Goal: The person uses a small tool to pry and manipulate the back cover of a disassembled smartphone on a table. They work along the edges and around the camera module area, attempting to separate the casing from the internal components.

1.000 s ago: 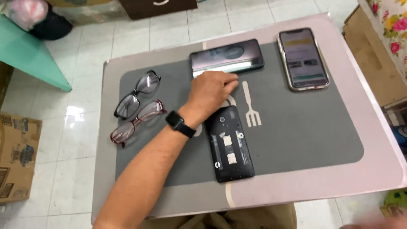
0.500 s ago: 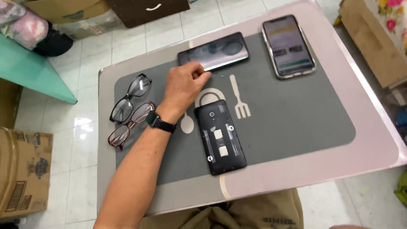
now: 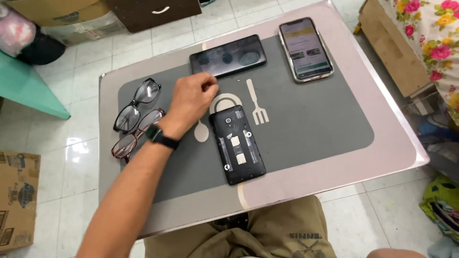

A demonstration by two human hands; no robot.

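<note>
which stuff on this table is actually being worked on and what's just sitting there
In hand: left hand, fingertips near the dark phone; opened phone with its back off just beside it.

Lying about: lit phone, black glasses, reddish glasses, placemat.

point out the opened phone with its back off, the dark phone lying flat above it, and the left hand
opened phone (image 3: 237, 148), head view, on the exposed back near the card slots
dark phone (image 3: 228, 56), head view, on the middle of its black glass
left hand (image 3: 190, 101), head view, on the back of the hand
</note>
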